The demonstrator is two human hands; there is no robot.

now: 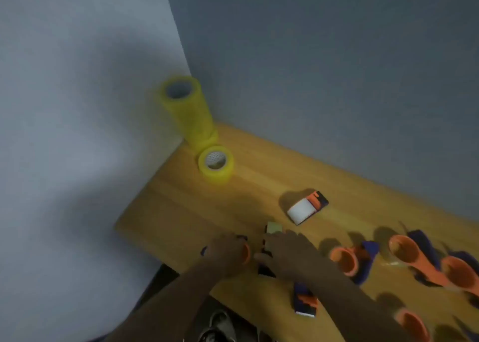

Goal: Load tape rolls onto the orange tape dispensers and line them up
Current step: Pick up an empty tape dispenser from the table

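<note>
1. The left hand [228, 249] lies over an orange dispenser [246, 253] near the counter's [181, 212] front left corner, its fingers curled round the orange spool.
2. The right hand [287, 253] is just beside it, knuckles up, over a second dispenser [272, 231] whose pale loaded roll shows past the fingertips. Blur hides the fingers, so I cannot tell whether this hand grips the dispenser or only rests on it.
3. A loaded dispenser with a white roll [307, 208] lies alone further back on the counter, apart from both hands.
4. Another orange and blue dispenser [305, 301] lies near the front edge, under the right forearm.
5. To the right, several empty dispensers [347, 261] with open orange spools and blue handles lie scattered, some touching one another; they form no neat row.
6. In the back left corner a tall stack of yellow rolls [185, 110] stands against the wall [311, 56], and a single yellow roll [216, 164] sits just in front of it, upright on its flat side.
7. Below the counter's edge a shoe [220, 323] is visible on the floor.
</note>
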